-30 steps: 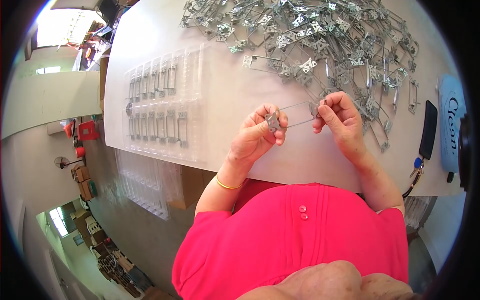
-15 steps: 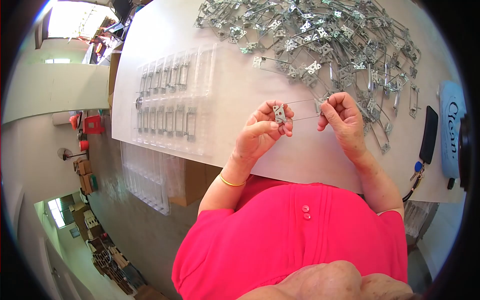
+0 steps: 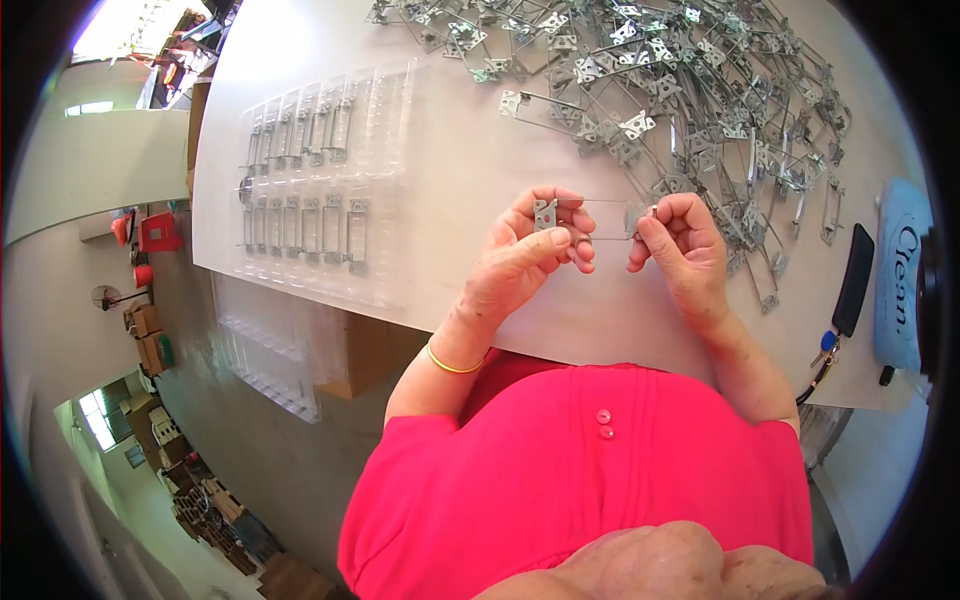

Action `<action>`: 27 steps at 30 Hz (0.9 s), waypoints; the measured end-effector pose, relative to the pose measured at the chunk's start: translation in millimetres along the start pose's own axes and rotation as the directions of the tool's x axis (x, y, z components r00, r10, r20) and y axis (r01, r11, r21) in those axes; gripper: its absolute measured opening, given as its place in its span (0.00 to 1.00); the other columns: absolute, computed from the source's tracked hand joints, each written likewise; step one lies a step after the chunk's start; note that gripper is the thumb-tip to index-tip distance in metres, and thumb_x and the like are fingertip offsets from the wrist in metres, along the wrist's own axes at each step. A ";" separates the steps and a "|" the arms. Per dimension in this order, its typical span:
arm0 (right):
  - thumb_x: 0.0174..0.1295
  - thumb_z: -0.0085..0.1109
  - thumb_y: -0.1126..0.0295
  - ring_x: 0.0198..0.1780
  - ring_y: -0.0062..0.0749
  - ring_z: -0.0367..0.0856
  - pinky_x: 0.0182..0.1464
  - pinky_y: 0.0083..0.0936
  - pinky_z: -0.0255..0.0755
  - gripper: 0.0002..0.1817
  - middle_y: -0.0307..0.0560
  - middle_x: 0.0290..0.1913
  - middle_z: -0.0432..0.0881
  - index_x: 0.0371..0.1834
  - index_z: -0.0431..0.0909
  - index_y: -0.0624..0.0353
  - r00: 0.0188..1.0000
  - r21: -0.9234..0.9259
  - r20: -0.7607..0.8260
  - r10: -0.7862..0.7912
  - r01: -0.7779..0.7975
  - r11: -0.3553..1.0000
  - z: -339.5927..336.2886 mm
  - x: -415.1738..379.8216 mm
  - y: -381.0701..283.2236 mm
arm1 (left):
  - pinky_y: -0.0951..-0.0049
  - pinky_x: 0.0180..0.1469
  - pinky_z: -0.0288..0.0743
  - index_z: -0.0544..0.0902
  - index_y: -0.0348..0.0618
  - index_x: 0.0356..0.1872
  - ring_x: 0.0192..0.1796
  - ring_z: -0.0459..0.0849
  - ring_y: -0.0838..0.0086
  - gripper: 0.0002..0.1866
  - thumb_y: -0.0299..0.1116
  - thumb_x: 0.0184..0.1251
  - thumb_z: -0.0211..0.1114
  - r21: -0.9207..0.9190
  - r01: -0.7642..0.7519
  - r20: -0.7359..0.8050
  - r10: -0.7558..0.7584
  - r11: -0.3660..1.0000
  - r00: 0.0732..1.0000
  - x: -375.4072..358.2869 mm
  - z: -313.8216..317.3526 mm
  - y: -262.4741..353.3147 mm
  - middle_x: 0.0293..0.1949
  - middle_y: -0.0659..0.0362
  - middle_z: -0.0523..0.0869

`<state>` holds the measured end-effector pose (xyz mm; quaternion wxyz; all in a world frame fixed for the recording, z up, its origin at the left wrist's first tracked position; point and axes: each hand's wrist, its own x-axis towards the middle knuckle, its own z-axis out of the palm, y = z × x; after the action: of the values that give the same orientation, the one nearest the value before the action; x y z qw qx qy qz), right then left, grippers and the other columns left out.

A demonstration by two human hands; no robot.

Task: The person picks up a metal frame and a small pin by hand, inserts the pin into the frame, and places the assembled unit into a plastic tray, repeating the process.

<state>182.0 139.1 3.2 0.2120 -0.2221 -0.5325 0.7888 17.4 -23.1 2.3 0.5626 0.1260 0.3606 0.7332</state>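
Note:
Between my two hands is one metal bracket part [image 3: 545, 214], a flat plate with two thin parallel rods running to a second plate. My left hand [image 3: 533, 240] pinches the left plate between thumb and fingers. The right end is gripped by my right hand [image 3: 683, 245], its fingertips partly covering the plate there. Beyond my hands lies a big tangled pile of similar metal parts [image 3: 700, 90]. On the left of the white table [image 3: 450, 150], a clear plastic tray [image 3: 385, 180] holds two rows of such parts standing side by side.
More clear trays [image 3: 265, 345] and a cardboard box [image 3: 365, 355] are below the table's left edge. At the right are a black strap-like item [image 3: 853, 280], keys with a blue tag [image 3: 828, 342] and a light blue package [image 3: 900, 275].
The view has shifted, moving the tray left in the picture. The held part is turned slightly, with its left plate further left; both hands still grip it.

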 end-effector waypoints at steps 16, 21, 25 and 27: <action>0.74 0.60 0.79 0.35 0.20 0.83 0.38 0.18 0.79 0.07 0.41 0.41 0.81 0.49 0.71 0.61 0.993 -0.087 0.066 -0.102 0.108 0.990 -6.7 -0.5 3.0 | 0.74 0.42 0.82 0.76 0.35 0.48 0.39 0.88 0.75 0.13 0.38 0.82 0.59 0.717 0.204 0.039 -0.331 0.667 0.943 25.7 28.2 28.9 0.41 0.53 0.90; 0.74 0.59 0.78 0.35 0.21 0.83 0.38 0.18 0.80 0.08 0.42 0.42 0.81 0.49 0.71 0.61 0.989 -0.083 0.055 -0.138 0.143 0.986 -7.6 0.6 -1.6 | 0.72 0.44 0.82 0.76 0.35 0.45 0.36 0.88 0.74 0.17 0.43 0.86 0.52 0.493 0.145 0.203 -0.275 0.858 0.940 29.8 20.8 17.4 0.38 0.52 0.90; 0.75 0.59 0.77 0.35 0.20 0.82 0.38 0.18 0.79 0.07 0.41 0.42 0.81 0.51 0.72 0.61 0.984 -0.096 0.042 -0.175 0.179 0.979 -5.7 1.8 3.2 | 0.72 0.44 0.81 0.76 0.37 0.45 0.36 0.89 0.73 0.18 0.45 0.86 0.51 0.354 0.202 0.146 -0.268 0.913 0.952 29.4 16.7 8.9 0.40 0.51 0.90; 0.76 0.58 0.77 0.34 0.20 0.81 0.37 0.18 0.78 0.07 0.41 0.41 0.81 0.52 0.73 0.61 0.978 -0.093 0.007 -0.207 0.207 0.974 -5.4 1.6 2.8 | 0.71 0.43 0.80 0.75 0.40 0.45 0.34 0.88 0.69 0.15 0.42 0.86 0.50 0.258 0.147 0.138 -0.187 0.955 0.973 30.2 11.0 7.9 0.41 0.46 0.89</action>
<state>183.5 143.1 -1.4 0.2830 -0.1764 -0.5887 0.7363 8.0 8.0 8.7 0.6300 0.2225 0.4114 0.6199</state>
